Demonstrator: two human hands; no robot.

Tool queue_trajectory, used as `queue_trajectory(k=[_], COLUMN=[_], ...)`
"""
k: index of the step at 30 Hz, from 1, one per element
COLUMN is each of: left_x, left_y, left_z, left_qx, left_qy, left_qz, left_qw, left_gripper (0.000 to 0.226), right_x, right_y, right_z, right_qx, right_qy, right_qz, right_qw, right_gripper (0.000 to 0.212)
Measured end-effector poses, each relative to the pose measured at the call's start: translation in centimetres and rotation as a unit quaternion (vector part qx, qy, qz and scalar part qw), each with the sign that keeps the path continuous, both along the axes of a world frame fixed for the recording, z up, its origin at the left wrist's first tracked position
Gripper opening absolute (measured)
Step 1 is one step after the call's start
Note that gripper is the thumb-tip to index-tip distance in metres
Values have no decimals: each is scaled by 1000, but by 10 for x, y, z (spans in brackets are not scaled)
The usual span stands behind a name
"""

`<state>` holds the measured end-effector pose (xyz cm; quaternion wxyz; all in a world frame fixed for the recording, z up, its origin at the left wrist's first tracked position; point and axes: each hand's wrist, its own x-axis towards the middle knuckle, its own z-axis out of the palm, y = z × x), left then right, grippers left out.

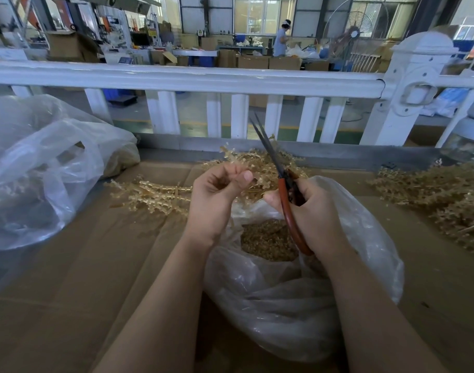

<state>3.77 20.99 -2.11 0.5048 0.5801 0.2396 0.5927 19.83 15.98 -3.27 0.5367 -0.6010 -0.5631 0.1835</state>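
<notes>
My right hand (pixel 315 208) grips red-handled scissors (pixel 280 181), whose dark blades point up and away, slightly parted. My left hand (pixel 219 192) pinches a tan plastic sprue branch (pixel 257 168) just left of the blades. Both hands hover over an open clear plastic bag (pixel 359 259) that holds a heap of small tan cut pieces (pixel 268 240).
More tan sprue branches lie on the cardboard-covered table (pixel 95 265) at the left (pixel 149 192) and in a pile at the right (pixel 446 200). Crumpled clear bags (pixel 42 168) sit at the far left. A white railing (pixel 192 79) runs behind the table; a person stands far back.
</notes>
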Motion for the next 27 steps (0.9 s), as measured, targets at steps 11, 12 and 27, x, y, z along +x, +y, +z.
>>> queue_trajectory(k=[11, 12, 27], left_x=[-5, -6, -11], left_y=[2, 3, 5], left_z=[1, 1, -2], left_qx=[-15, -14, 1], left_qy=[33, 38, 46], left_qz=[-3, 3, -7], left_qw=[999, 999, 999], left_gripper=[9, 11, 7], right_x=[3, 3, 1], right_y=[-1, -1, -4], right_z=[-8, -8, -6], right_qx=[-20, -15, 33], right_qy=[-216, -224, -270], right_qz=[-27, -25, -69], right_qw=[976, 974, 960], right_gripper=[53, 55, 79])
